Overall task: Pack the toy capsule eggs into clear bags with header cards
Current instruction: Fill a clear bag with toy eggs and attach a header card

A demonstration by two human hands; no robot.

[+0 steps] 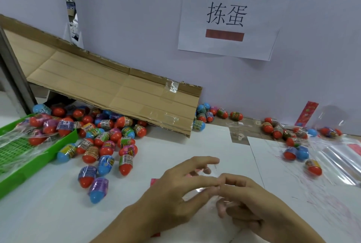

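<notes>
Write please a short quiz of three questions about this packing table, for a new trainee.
1. True or false: the green tray lies at the table's left edge.
2. What do both hands hold? A) an egg B) a clear bag C) the cardboard
3. Fill in: the egg pile lies partly under a sloping sheet of ____.

Key: 1 true. 2 B: left hand and right hand pinch the bag. 3 cardboard.
</notes>
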